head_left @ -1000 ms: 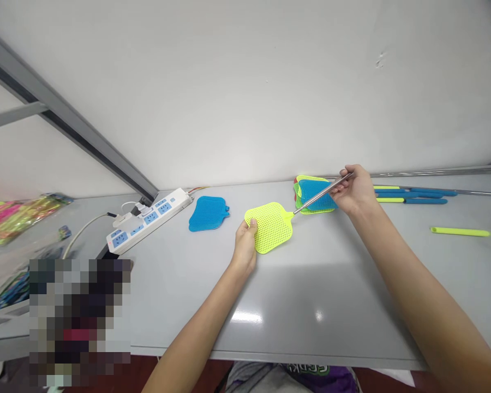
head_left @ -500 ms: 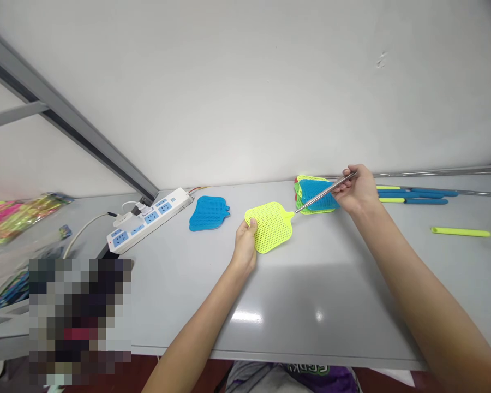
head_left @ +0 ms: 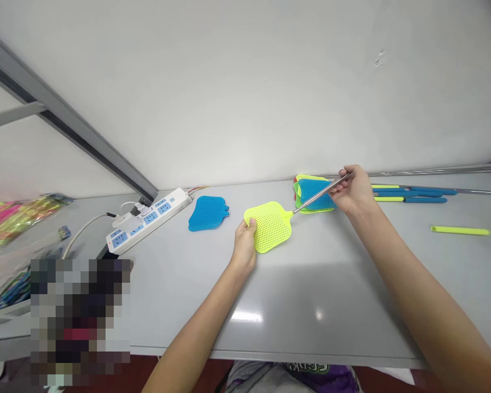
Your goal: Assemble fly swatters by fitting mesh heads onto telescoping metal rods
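While yellow-green perforated plastic swatter head (head_left: 269, 226) is held over grey table (head_left: 180, 295), left hand (head_left: 245, 244) clamped on left edge, neck (head_left: 288, 215) points right, meeting tip of slim silver metal rod (head_left: 321, 194) slanting up-right, gripped by right hand (head_left: 355, 191).

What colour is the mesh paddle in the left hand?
Bright yellow-green mesh paddle, seen best in the head view.
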The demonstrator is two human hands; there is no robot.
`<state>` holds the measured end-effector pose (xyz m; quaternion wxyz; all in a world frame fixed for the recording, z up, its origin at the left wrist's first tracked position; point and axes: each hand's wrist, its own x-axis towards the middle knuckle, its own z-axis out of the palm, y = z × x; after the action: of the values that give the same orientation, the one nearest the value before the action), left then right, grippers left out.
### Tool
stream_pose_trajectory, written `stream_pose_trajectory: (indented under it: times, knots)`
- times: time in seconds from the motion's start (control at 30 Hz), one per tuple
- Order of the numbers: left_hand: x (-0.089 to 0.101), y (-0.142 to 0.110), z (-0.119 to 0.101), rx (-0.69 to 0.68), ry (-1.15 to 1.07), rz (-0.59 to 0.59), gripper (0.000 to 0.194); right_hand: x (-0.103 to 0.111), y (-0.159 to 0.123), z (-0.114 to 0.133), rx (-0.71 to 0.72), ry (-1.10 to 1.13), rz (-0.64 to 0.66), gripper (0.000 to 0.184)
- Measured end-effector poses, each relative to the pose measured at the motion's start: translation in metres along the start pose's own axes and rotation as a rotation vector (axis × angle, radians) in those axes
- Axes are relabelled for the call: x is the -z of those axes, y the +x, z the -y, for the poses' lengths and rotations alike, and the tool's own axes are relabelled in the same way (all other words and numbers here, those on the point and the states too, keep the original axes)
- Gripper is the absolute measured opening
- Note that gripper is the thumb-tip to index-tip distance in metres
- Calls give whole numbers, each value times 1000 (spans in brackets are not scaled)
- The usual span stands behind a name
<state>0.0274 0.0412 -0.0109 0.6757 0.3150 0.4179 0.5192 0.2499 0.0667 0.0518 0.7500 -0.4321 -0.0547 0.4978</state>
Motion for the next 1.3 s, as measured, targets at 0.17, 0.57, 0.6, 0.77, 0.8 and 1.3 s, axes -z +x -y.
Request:
stream_pose_trajectory:
  times: [0.17, 0.57, 0.6, 0.77, 0.8, 1.3]
  knots:
    - [0, 0, -1, 5, -9, -7, 14, -1, 0, -3, 20, -23, 41, 20]
    - [-1, 0, -3, 33, -28, -25, 12, -1, -3, -3, 62, -52, 52, 23]
    - [-1, -1, -3, 34, -28, -23, 12, -1, -3, -4, 62, -47, 50, 22]
    - [-1, 0, -3, 32, -32, -18, 13, -2, -4, -5, 66, -35, 34, 22]
    - [-1, 0, -3, 30, -33, -19, 13, -2, -4, -5, 71, -36, 37, 23]
    - [-1, 0, -1, 24, -11, 11, 16, -2, -2, -9, 75, -77, 53, 24]
